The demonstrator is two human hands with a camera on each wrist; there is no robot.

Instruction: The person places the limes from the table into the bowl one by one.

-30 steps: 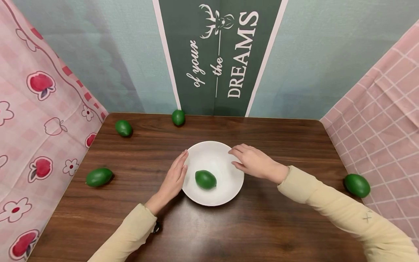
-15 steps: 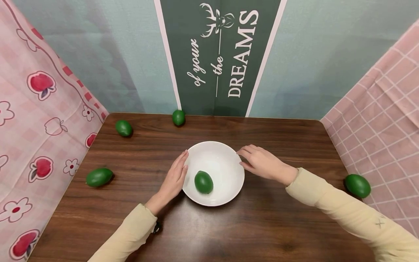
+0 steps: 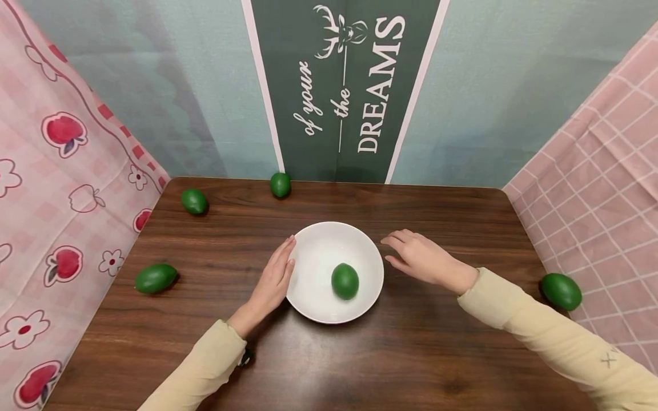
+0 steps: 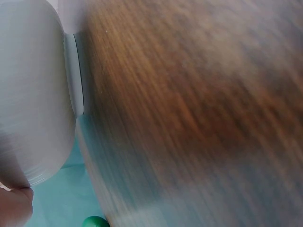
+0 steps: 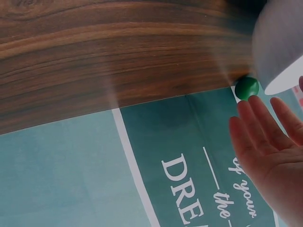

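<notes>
Steadiness helps: our left hand (image 3: 267, 282), its grip released, should brace the round, glossy white bowl (image 3: 325, 242) lightly with straight fingers, while one smooth oval green fruit (image 3: 345, 281) lies inside and our empty, relaxed right hand (image 3: 422, 258) hovers just beside it.

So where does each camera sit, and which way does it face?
Head: worn on the head, facing forward and down at the white bowl holding a green lime; the left hand, right hand and sleeves show.
Left wrist: worn there, looking along the bowl's side and across the wooden table; part of the left hand shows.
Right wrist: worn there, looking past the bowl at the lettered panel; the palm and fingers show.
Head and right wrist share the bowl, panel and right hand.
</notes>
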